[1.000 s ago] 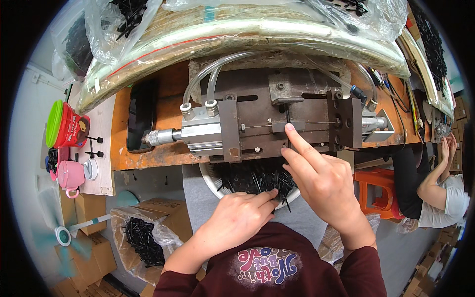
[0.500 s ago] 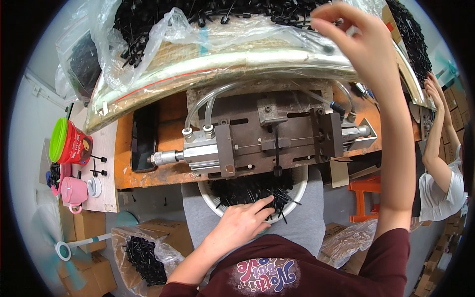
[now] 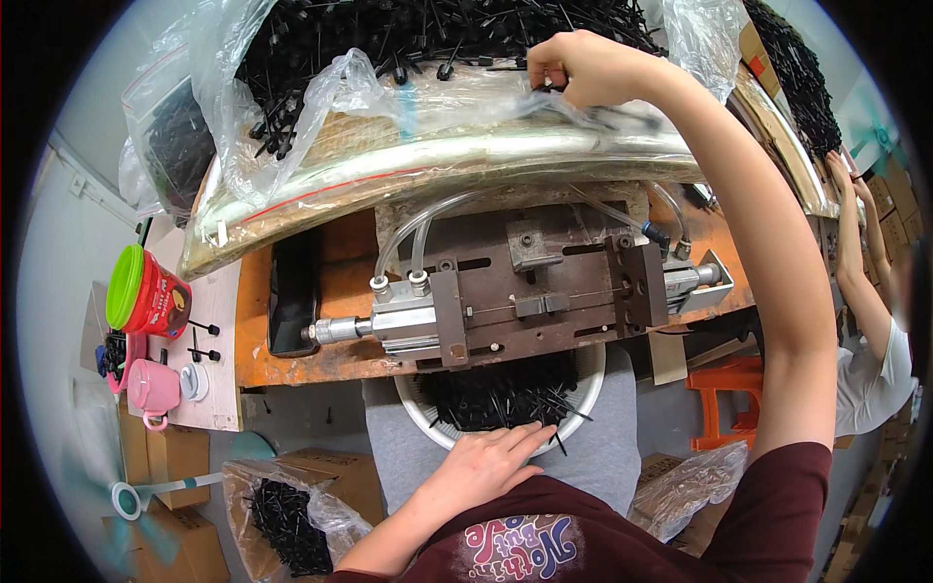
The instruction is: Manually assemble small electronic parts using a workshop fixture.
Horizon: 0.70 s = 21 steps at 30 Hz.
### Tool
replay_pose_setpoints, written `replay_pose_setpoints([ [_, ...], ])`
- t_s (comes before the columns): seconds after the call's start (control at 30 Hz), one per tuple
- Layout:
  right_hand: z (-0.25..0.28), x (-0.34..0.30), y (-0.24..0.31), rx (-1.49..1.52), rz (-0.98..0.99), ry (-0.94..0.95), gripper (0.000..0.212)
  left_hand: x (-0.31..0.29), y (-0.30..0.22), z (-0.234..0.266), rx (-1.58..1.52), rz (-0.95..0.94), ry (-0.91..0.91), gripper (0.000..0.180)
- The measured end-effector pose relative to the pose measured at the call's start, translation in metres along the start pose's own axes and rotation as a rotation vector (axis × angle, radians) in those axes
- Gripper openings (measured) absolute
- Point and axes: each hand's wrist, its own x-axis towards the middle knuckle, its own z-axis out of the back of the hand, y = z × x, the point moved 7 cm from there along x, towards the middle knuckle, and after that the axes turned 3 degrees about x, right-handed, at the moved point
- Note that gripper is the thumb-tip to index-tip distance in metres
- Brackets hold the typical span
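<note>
At the near edge of the black pile, my right hand (image 3: pixel 595 74) is closed, its thumb and fingers pinching a small black plastic part (image 3: pixel 550 85). The part's exact shape is mostly hidden by the fingers. My left hand (image 3: pixel 489 461) lies with outstretched fingers over the near rim of a round white basket (image 3: pixel 589 408), apparently gripping nothing. Thin-stemmed black parts (image 3: pixel 486 394) fill that basket on my lap. Between the hands sits a dark metal clamping fixture (image 3: pixel 573 267); its small centre block (image 3: pixel 540 305) holds no black part.
A plastic-lined tray (image 3: pixel 457 146) of black parts spans the bench's far side. Clear air hoses (image 3: pixel 421 228) join the fixture. A phone (image 3: pixel 293 291), red bucket (image 3: pixel 160 296) and pink mug (image 3: pixel 153 386) are left. An orange stool (image 3: pixel 724 394) stands right; another person's hands (image 3: pixel 847 180) work beyond.
My right hand has moved left and closed at the pile. The black part that stood in the fixture is gone from it. My left hand has drawn back toward the basket's near rim.
</note>
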Motion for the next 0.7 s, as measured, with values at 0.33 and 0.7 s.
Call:
replay_pose_setpoints([
  [0.33, 0.033, -0.015, 0.011, -0.123, 0.019, 0.058, 0.061, -0.001, -0.005, -0.002, -0.027, -0.031, -0.043, 0.046],
  [0.7, -0.004, -0.009, 0.031, -0.314, 0.08, 0.014, 0.042, 0.005, -0.01, -0.007, -0.074, -0.053, -0.012, 0.038],
])
